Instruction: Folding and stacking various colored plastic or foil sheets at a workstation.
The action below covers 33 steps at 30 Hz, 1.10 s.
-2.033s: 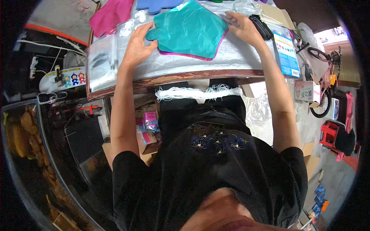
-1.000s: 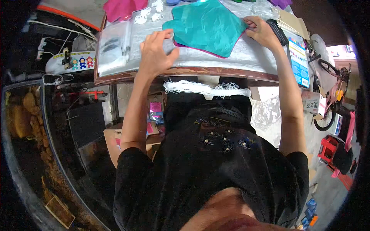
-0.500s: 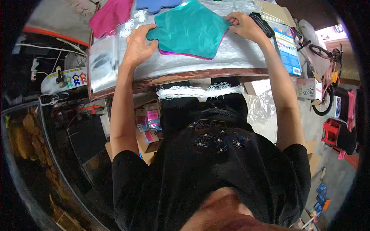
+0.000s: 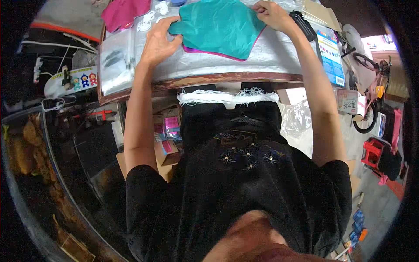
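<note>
A flat, shiny teal star-shaped sheet point(image 4: 218, 30) lies on the table, with a magenta layer showing along its lower edge. At its left side my left hand point(image 4: 160, 43) rests with thumb and fingers apart, on either side of a rounded tab of the sheet. My right hand point(image 4: 275, 16) is closed at the upper right corner, its fingertips pinching the teal edge. Part of that corner is hidden by the fingers.
A magenta sheet point(image 4: 124, 15) and white string point(image 4: 146, 22) lie at the back left, near a clear plastic bag point(image 4: 117, 61). A black object point(image 4: 303, 26) and a blue-and-white package point(image 4: 330, 59) are on the right. More white string point(image 4: 227, 98) hangs below the table edge point(image 4: 218, 78).
The view has shifted, so the table sits slightly higher in the picture. Both hands remain at the teal sheet; my right fingers have moved slightly at its corner.
</note>
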{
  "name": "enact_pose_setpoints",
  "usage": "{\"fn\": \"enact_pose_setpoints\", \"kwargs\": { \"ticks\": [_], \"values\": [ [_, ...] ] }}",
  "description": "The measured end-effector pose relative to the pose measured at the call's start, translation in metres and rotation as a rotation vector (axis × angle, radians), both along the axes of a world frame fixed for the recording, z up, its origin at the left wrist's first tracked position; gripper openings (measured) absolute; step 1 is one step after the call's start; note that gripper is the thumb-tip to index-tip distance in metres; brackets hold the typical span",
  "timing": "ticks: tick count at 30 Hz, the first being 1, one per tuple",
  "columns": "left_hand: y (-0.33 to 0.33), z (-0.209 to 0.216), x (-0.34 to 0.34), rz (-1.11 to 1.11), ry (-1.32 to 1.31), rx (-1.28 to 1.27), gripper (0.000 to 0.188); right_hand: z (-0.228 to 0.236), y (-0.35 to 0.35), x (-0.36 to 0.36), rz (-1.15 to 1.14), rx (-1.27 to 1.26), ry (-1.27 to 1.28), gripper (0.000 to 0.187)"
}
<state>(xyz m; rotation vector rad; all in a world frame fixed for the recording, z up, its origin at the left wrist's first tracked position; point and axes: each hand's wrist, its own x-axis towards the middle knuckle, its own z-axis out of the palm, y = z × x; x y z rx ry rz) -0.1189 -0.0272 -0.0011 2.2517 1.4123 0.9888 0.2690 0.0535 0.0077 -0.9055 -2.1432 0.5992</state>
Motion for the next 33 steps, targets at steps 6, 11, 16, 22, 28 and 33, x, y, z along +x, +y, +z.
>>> {"fn": "enact_pose_setpoints", "kwargs": {
  "ticks": [6,11,16,22,28,33],
  "values": [
    [-0.053,0.005,0.013,0.143,0.04,0.045,0.043,0.017,-0.018,0.023,-0.262,-0.247,-0.496,0.039],
    [-0.072,0.006,0.028,0.166,0.123,0.098,0.038,0.007,-0.021,0.02,-0.244,-0.174,-0.415,0.039],
    [-0.069,0.002,0.036,0.188,0.183,0.167,0.035,0.002,-0.021,0.025,-0.241,-0.151,-0.387,0.038],
    [-0.07,0.001,0.036,0.179,0.177,0.17,0.035,0.002,-0.026,0.026,-0.264,-0.177,-0.417,0.036],
    [-0.067,0.003,0.04,0.182,0.191,0.173,0.034,0.008,-0.022,0.027,-0.307,-0.186,-0.419,0.034],
    [-0.069,0.003,0.04,0.187,0.178,0.172,0.033,0.01,-0.009,0.003,-0.383,-0.126,-0.411,0.029]
  ]
}}
